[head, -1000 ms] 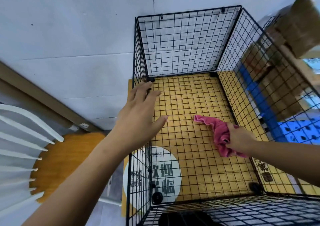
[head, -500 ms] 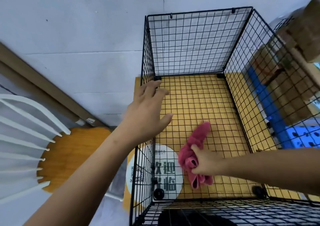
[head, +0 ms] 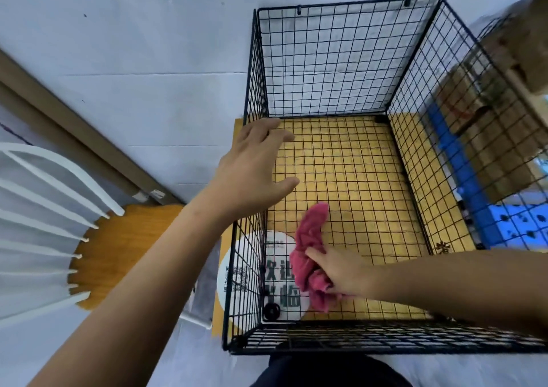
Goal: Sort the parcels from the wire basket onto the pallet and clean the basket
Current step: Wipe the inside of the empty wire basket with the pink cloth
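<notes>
A black wire basket (head: 350, 60) stands on a yellow mat, with no parcels inside it. My right hand (head: 345, 271) reaches down into the basket and grips a crumpled pink cloth (head: 311, 238) against the wire floor, near the front left corner. My left hand (head: 255, 170) rests with spread, straight fingers on the top rim of the basket's left wall. Brown cardboard parcels (head: 486, 137) are stacked on a blue pallet (head: 510, 223) just beyond the right wall, seen through the mesh and blurred.
A yellow mat (head: 355, 167) with a white round printed label (head: 252, 274) lies under the basket. A white chair with an orange wooden seat (head: 118, 253) stands to the left. A brown strip (head: 74, 125) runs across the pale floor.
My right hand has dragged the pink cloth from the basket's right side across the floor to the front left. My left hand has stayed on the left rim.
</notes>
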